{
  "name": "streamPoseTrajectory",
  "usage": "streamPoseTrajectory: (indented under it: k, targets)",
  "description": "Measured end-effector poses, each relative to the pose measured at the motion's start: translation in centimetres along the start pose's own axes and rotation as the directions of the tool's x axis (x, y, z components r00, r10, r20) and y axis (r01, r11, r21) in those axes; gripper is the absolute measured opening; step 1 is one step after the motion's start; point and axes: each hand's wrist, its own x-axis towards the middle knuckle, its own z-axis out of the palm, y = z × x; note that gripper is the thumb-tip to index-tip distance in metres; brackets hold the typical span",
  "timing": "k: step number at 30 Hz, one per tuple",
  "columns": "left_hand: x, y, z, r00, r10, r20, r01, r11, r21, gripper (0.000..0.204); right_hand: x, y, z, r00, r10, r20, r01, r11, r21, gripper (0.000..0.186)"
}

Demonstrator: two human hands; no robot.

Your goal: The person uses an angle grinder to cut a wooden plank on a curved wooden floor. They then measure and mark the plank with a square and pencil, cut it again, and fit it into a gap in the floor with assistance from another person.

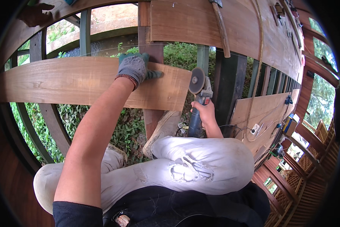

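Note:
A long wooden board (82, 81) lies across the dark floor joists in front of me. My left hand (134, 68), in a grey and green work glove, presses on the board near its right end, the fingers over its far edge and the thumb stretched along its face. In my bare right hand (205, 113) is an angle grinder (195, 125), its fingers wrapped round the dark blue body. The grinder's round disc (197, 80) stands right beside the board's right end; whether they touch I cannot tell.
Open gaps between the joists (202, 60) show plants below. A hammer (221, 28) lies on wide planks (189, 20) at the far side. Cables run to a white socket block (255, 128) on a plywood sheet (264, 113) at right. Another person's hand (35, 14) is at the far left.

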Motion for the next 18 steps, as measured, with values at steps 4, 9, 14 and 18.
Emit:
streamPoseTrajectory:
  k: [4,9,14,18]
  targets:
    - [0.1,0.1,-0.1,1.000,-0.013,-0.001,0.013,1.000,0.002,0.089,0.2,0.1,0.0,1.000,-0.008,0.011,0.008,1.000,0.000,0.028]
    - [0.0,0.1,-0.2,1.000,-0.008,-0.009,0.008,1.000,-0.009,0.089,-0.1,0.4,-0.1,1.000,-0.021,-0.002,0.021,1.000,-0.008,0.028]
    - [-0.2,0.3,-0.6,0.999,-0.034,0.034,0.036,0.998,-0.042,0.081,-0.8,0.4,-0.4,1.000,0.022,-0.011,-0.022,1.000,-0.007,0.036]
    - [-0.4,0.3,-0.6,1.000,-0.005,-0.019,0.005,1.000,0.003,0.082,-1.9,0.6,-0.5,0.999,0.032,-0.002,-0.032,0.999,-0.012,0.036]
